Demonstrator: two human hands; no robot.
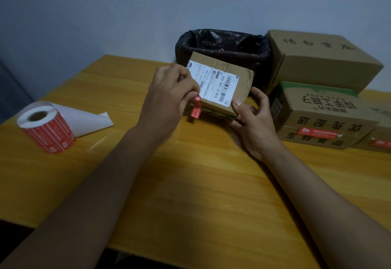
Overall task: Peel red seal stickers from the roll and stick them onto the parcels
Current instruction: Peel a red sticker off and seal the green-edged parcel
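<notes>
Sticking step: the left hand (171, 91) pinches a red sticker (196, 108) onto the tilted parcel's (222, 82) near edge, the right hand (251, 116) grips its corner, pressing flat likely next.

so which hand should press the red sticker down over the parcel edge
Left. The left hand already pinches the red sticker at the parcel's near edge, while the right hand steadies the other corner.

Left: roll (47, 128) on worktop (190, 184).
Centre: parcel (220, 87) between left hand (169, 97) and right hand (251, 118).
Behind parcel: bin (224, 46).
Right: boxes (321, 110), stacked.
</notes>
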